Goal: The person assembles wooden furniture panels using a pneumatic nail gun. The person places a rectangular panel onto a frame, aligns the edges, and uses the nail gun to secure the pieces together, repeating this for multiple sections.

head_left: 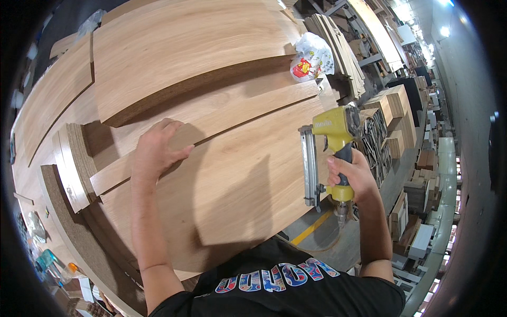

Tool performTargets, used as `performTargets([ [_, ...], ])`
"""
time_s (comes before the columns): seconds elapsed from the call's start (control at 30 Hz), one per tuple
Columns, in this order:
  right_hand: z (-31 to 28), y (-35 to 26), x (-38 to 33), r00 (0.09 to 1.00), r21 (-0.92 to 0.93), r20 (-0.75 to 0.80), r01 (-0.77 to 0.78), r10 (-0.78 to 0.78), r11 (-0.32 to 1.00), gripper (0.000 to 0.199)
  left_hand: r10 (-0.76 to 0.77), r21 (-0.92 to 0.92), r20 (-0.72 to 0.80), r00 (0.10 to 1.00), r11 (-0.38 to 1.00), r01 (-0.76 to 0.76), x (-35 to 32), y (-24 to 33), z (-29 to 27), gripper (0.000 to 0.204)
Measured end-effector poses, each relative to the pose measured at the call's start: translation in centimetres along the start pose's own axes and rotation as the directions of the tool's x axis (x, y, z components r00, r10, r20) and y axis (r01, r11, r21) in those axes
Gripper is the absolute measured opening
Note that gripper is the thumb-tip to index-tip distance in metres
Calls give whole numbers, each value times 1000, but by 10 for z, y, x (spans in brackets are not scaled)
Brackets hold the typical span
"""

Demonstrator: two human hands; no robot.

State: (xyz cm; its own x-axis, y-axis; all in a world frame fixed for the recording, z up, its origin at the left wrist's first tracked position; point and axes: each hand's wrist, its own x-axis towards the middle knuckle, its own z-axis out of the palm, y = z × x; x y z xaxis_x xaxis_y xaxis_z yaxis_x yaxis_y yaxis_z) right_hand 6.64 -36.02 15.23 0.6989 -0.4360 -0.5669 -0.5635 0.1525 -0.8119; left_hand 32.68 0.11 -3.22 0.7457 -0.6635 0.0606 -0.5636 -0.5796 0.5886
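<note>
A long, narrow wooden strip [248, 108] lies along the far edge of a large wood-grain panel [237, 179] in front of me. Across the strip's left part rests my left hand [158, 148], its fingers over the far edge and its thumb at the near edge. My right hand [353, 174] is wrapped round the dark grip of a yellow pneumatic nail gun [335, 127]. The gun is upright at the panel's right end, its silver magazine facing left and an air hose fitting at its bottom.
Beyond the strip stands a thick wood-grain board [195, 47]. A white printed plastic bag [312, 58] sits at its right end. Stacked short boards [74, 164] and a curved-looking brown panel [79, 232] lie at left. Piled boards [338, 53] line the right side.
</note>
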Motion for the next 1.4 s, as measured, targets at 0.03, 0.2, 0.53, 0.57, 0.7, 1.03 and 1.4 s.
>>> performTargets([
  [0.03, 0, 0, 9, 1000, 13, 13, -10, 10, 1000, 16, 12, -7, -10, 1000, 1000, -12, 1, -1, 1, 62],
  [0.2, 14, -18, 43, 1000, -79, 17, -20, 22, 997, 16, 32, 20, -32, 999, 999, -32, 2, 3, 0, 61],
  [0.53, 37, -33, 94, 995, -321, 79, -30, 58, 947, 22, 15, -23, -44, 999, 1000, -16, 2, -5, 7, 62],
  [0.57, 39, -33, 96, 994, -318, 100, -17, 52, 948, 26, 12, -10, -50, 999, 1000, -12, 1, -3, 7, 62],
  [0.7, 42, -36, 100, 990, -312, 102, -59, 95, 948, 35, 14, 18, -75, 997, 1000, -13, 0, 2, 4, 62],
  [1.03, 50, -37, 102, 989, -332, 122, -41, 86, 942, 32, 7, 23, -71, 997, 1000, -6, -1, -1, 6, 60],
  [1.4, 62, -44, 99, 988, -404, 133, -19, 79, 914, 37, 61, 13, -108, 992, 998, -60, -3, -9, 8, 60],
])
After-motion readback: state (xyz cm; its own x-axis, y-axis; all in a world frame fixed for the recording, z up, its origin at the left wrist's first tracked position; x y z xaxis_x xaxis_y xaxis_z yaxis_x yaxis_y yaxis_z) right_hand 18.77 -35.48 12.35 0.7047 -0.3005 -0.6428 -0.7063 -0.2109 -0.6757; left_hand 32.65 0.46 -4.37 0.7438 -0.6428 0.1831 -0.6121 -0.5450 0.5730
